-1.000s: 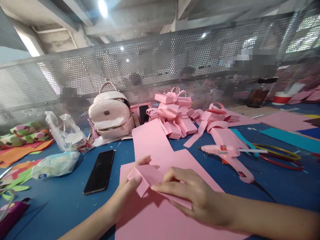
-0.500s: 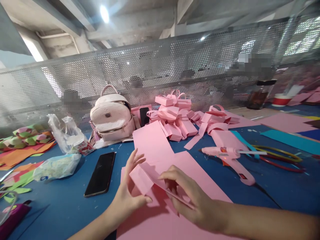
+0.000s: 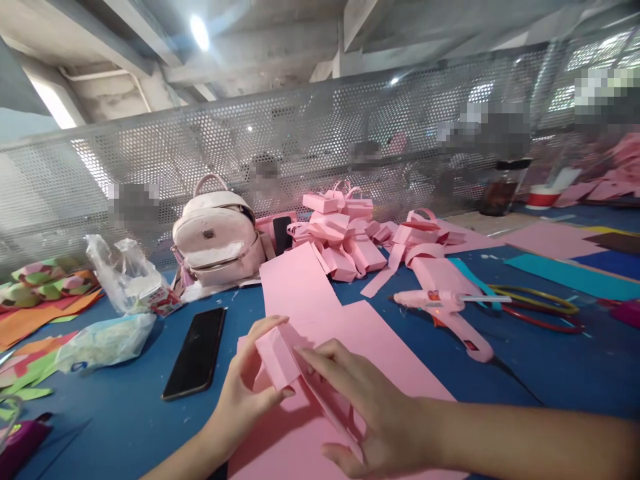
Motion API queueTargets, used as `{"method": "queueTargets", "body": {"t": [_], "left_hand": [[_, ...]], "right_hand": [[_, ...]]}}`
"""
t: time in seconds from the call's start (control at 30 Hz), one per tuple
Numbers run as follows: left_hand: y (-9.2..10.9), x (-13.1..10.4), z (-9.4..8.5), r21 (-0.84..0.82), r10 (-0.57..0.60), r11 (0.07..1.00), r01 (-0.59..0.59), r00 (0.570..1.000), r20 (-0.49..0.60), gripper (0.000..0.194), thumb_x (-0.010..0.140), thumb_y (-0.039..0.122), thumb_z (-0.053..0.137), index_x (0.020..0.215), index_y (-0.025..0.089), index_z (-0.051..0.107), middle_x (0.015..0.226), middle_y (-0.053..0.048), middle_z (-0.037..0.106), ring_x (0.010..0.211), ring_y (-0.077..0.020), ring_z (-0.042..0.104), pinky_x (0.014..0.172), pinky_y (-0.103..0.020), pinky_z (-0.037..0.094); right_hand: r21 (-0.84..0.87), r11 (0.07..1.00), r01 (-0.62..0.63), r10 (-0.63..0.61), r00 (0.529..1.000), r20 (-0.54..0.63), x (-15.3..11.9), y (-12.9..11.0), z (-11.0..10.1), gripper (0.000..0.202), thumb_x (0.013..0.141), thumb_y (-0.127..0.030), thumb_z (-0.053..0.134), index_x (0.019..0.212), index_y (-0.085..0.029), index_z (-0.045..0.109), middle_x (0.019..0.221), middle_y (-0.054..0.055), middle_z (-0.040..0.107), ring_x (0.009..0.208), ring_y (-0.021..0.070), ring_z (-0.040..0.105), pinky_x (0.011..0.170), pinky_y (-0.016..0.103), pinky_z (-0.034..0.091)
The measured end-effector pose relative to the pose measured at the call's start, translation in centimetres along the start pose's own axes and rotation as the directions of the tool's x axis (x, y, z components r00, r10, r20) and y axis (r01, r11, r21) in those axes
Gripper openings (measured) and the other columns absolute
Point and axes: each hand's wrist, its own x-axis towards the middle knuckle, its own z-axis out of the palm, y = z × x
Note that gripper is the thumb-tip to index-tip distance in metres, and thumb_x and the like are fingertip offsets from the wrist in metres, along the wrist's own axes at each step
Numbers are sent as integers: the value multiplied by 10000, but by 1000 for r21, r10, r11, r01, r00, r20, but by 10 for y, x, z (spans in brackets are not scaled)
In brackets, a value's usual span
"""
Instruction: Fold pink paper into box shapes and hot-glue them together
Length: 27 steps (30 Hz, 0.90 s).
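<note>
A small folded pink paper box (image 3: 278,358) is held up in front of me, tilted, with its end toward the left. My left hand (image 3: 245,393) grips that end between the thumb below and the fingers above. My right hand (image 3: 367,407) is on the long side of the box, fingertips on its upper edge and the thumb near the lower end. Part of the box's length is hidden by the right hand. Below lie large pink paper sheets (image 3: 400,353) on the blue table.
To the right rests a pink glue gun (image 3: 445,307), beside pliers with yellow and red handles (image 3: 540,310). A black phone (image 3: 195,353) lies left of my hands. Behind are a pale backpack (image 3: 215,233), a pile of pink paper boxes (image 3: 345,233) and a plastic bag (image 3: 107,340).
My left fingers have closed down from a spread pose onto the top of the box end. My right hand has shifted along the side, its fingers more extended and its thumb lower.
</note>
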Motion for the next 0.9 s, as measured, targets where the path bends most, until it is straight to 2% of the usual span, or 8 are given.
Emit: {"method": "queueTargets", "body": {"t": [0.17,0.3,0.67,0.8,0.9], "left_hand": [[-3,-1,0,1,17,1000,-17,1000,17,704,759,640,794,1374,353,608,1430,-72,591,1365,-322,503,1160,-451,397],[-3,-2,0,-17,-2,1000,2,1000,31,715,752,619,813,1373,324,614,1429,-87,585,1368,-335,495,1161,-458,393],[1,-1,1,0,9,1000,-9,1000,23,716,735,610,833,1360,324,633,1421,-86,605,1376,-350,494,1142,-452,408],[0,-3,0,3,-28,1000,28,1000,14,717,732,622,829,1359,338,630,1420,-74,600,1363,-336,499,1131,-429,413],[0,-3,1,-10,-72,997,72,997,12,724,741,638,814,1361,310,634,1406,-91,601,1337,-335,519,1117,-428,428]], "right_hand": [[-23,1000,20,-20,1000,5,0,1,2,1075,763,-411,728,1629,-254,112,1332,140,470,1205,323,484,979,471,497],[-60,998,12,-11,1000,25,0,1,2,1128,714,-418,763,1622,-244,117,1331,144,475,1187,323,497,972,460,500],[-71,995,73,-73,997,9,0,1,3,999,814,-480,670,1615,-233,127,1279,133,488,1166,312,493,953,459,493],[10,997,79,-78,996,-42,0,0,-1,910,886,-605,594,1616,-248,185,1236,117,495,1109,291,511,925,438,492],[154,984,95,-69,984,-166,0,-3,-7,847,911,-710,516,1591,-251,305,1188,102,509,1032,267,536,895,416,497]]}}
